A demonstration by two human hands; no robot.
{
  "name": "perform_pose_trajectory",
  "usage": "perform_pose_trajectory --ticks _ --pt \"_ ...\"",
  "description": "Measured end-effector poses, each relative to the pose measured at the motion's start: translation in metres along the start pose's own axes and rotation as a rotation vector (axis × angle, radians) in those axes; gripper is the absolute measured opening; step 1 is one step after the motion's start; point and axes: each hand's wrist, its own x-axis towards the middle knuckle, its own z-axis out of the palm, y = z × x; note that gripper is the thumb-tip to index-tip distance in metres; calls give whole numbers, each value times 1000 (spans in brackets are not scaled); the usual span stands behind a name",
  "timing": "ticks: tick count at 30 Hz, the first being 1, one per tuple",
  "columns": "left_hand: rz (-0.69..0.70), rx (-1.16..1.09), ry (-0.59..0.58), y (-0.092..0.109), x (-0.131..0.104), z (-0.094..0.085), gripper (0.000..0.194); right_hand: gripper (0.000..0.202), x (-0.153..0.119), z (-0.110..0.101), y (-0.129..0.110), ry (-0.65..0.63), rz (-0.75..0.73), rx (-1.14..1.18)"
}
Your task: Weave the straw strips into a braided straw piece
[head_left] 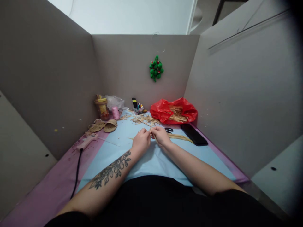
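My left hand (141, 140) and my right hand (161, 136) meet over the middle of the light blue cloth, fingertips pinched together. Between them is a thin straw-coloured strip (151, 126), its short end rising above the fingers. Most of the strip is hidden by my fingers. Long flat yellowish strips (181, 137) lie on the cloth just right of my right hand. Black-handled scissors (169, 129) rest behind that hand, partly covered by it. Loose short straw pieces (145, 119) are scattered beyond both hands.
A red bag (161, 110) of straw stands at the back, with a black phone (194, 135) nearer on the right. On the left are a pink glue gun (87, 141), woven pieces (110, 125), pink thread (115, 113) and a jar (103, 110). Grey panels enclose the table.
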Motion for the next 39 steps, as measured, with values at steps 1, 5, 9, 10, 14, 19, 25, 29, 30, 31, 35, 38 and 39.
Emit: perform_pose_trajectory --ticks 1,5,9,10,14,19,25,29,30,31,35,38,39 --pt "14 -2 5 1 -1 0 25 16 2 -1 0 -9 -11 8" --pt "69 23 -7 4 -4 3 27 15 8 -5 5 -61 -39 11" --pt "128 28 -71 4 -6 6 37 16 15 -7 15 -45 -12 -18" --pt "142 8 -85 3 -5 7 39 16 16 -8 16 -30 -13 -39" --pt "138 -182 -59 -2 0 5 34 16 17 -9 14 -24 -35 -121" --pt "-131 -440 128 -17 10 3 26 12 9 -7 4 -150 -4 -175" --pt "-237 -704 -160 -26 13 12 28 11 1 -6 2 -209 -117 -417" --pt "-316 -725 -160 -30 12 14 22 8 1 -7 1 -192 -150 -566" --pt "-332 -739 -159 -30 12 14 20 8 1 -7 0 -191 -153 -595" --pt "-348 -762 -159 -30 13 14 18 9 1 -7 -1 -189 -163 -623" --pt "-438 -953 -186 -26 15 9 15 10 0 -8 -6 -175 -234 -688" --pt "-472 -1021 -209 -24 14 7 20 9 0 -8 -6 -179 -235 -666" --pt "-461 -1023 -213 -24 14 8 22 9 0 -8 -4 -183 -226 -637"
